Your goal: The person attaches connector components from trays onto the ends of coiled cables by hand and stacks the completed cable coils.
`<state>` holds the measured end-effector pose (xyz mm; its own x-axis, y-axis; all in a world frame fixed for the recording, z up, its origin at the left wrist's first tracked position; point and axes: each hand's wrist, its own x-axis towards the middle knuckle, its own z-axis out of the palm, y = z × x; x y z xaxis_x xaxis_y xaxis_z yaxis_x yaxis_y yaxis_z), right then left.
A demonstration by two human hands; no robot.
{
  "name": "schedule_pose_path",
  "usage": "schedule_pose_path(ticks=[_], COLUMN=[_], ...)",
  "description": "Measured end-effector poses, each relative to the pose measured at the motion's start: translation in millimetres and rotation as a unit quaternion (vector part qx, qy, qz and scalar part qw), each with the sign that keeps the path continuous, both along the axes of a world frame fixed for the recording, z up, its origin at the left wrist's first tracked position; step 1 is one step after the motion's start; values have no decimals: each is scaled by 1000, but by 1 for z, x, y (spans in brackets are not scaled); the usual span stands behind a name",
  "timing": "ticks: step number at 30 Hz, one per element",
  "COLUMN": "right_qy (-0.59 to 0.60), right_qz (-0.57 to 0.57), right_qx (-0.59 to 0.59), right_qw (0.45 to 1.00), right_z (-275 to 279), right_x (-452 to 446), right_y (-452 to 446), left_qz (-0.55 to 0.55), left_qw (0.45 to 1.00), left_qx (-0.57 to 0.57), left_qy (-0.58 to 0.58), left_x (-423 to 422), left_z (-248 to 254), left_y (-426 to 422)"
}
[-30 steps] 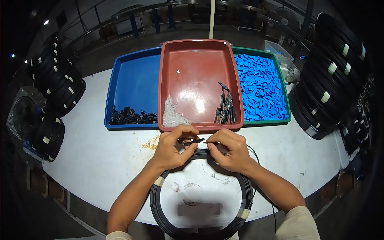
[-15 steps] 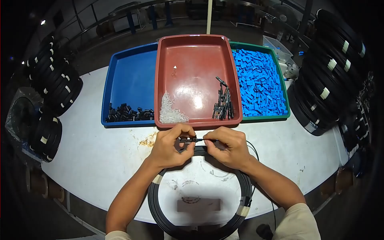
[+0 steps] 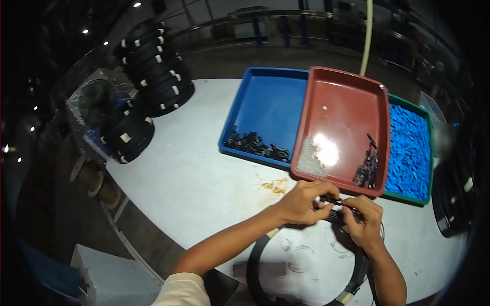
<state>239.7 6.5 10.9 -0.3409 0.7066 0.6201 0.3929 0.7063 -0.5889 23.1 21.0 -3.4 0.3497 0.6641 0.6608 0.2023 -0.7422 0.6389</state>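
Note:
My left hand (image 3: 309,204) is closed in a pinch on a small black connector (image 3: 330,200), partly covered by the fingers. Opposite it, my right hand (image 3: 365,220) pinches a thin black cable where it meets the connector; the fingertips hide the exact joint. Both hands are over the top of a coil of black cable (image 3: 253,268), bound with pale tape and lying on the white table (image 3: 189,168). Just beyond the hands stands a red tray (image 3: 347,97) with clear small pieces (image 3: 310,160) and dark connector parts (image 3: 366,171).
A blue tray (image 3: 275,97) with black pieces (image 3: 255,145) stands left of the red one. On the right, a green tray (image 3: 432,178) holds many blue pieces (image 3: 408,153). Stacked black coils (image 3: 158,76) flank the table, with more coils (image 3: 451,199) at right.
The view has swung left and tilted, so trays, coil and hands appear farther right. Both hands keep their pinch on the connector and cable.

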Motion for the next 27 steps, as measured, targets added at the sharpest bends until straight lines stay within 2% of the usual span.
schedule_pose_path(ticks=[3,6,12,14,23,27], right_qy=[-2,6,24,25,-21,-26], right_qz=[4,12,6,9,-2,4], right_qx=[-11,0,-23,46,108,126], right_qw=[1000,1000,999,999,994,992], right_z=[-1,-5,-8,-11,-6,-7], right_x=[-1,0,-1,-1,0,2], right_y=[0,2,0,2,-1,-1], left_qz=[0,-7,-2,-6,-38,-47], left_qw=[1000,1000,1000,1000,998,999], left_qx=[-27,8,-16,-23,-46,-3], left_qy=[-4,-10,-11,-17,-17,-21], left_x=[0,0,-2,-2,-3,-1], left_z=[0,-1,-2,-4,2,1], left_y=[-2,0,-2,-2,-4,-3])
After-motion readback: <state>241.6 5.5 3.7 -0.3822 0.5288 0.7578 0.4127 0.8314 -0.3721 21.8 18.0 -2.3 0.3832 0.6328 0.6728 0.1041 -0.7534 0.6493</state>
